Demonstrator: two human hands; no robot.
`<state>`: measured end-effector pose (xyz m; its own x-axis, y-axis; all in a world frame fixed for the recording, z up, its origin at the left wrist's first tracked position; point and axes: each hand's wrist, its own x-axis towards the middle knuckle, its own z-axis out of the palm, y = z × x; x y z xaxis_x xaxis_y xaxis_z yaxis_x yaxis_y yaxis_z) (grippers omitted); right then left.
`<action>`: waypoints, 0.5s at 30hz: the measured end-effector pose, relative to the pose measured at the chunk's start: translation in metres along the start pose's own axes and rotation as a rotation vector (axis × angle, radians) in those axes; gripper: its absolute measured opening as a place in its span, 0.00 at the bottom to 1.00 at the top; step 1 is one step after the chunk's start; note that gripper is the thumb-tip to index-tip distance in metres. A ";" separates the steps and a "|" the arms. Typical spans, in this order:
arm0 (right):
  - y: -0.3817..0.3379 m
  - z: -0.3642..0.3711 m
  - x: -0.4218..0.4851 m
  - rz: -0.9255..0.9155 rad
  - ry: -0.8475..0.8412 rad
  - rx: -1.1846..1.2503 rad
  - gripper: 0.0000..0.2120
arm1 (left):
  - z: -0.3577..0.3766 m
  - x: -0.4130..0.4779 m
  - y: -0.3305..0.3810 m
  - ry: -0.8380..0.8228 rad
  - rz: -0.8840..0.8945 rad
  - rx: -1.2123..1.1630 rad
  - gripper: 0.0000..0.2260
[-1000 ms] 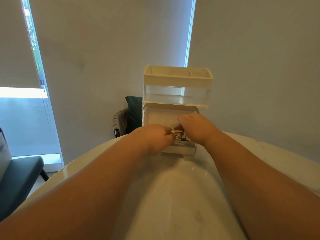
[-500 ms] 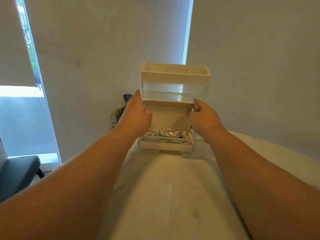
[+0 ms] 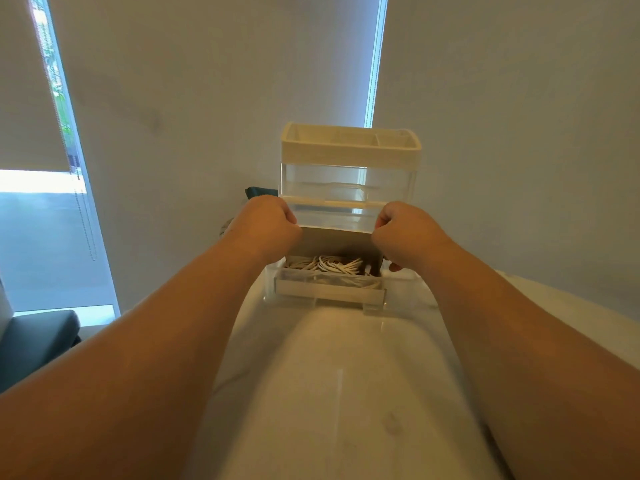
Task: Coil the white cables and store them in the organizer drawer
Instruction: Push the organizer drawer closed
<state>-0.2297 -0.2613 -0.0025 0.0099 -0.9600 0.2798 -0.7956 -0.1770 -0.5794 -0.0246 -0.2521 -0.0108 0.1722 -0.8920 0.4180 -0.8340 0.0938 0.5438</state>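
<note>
Left hand [image 3: 270,226] and right hand [image 3: 407,233], fingers curled, grip the organizer [image 3: 349,150] at the far edge of the tabletop [image 3: 339,375]; white cables [image 3: 332,265] fill its open drawer [image 3: 329,293]. Loops riding high could jam the drawer on closing.

The single wide-angle head-worn view looks forward and slightly down across the table [image 3: 329,393] at the nearby organizer [image 3: 349,152].
</note>
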 end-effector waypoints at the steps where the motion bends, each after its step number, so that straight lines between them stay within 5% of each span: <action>1: -0.003 -0.002 -0.002 0.000 -0.048 -0.020 0.09 | -0.002 -0.001 0.002 -0.029 -0.012 0.028 0.06; 7: -0.010 -0.008 -0.009 -0.026 -0.288 -0.166 0.09 | -0.011 -0.009 0.003 -0.175 0.046 0.168 0.07; 10: -0.010 -0.010 -0.009 -0.010 -0.268 -0.132 0.15 | -0.013 -0.009 0.003 -0.227 0.085 0.152 0.07; 15: -0.009 -0.009 -0.007 -0.051 -0.264 -0.283 0.12 | -0.010 -0.009 0.002 -0.261 0.120 0.162 0.15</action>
<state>-0.2283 -0.2509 0.0073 0.1800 -0.9808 0.0748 -0.9255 -0.1947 -0.3250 -0.0227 -0.2394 -0.0068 -0.0555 -0.9640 0.2600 -0.9164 0.1526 0.3701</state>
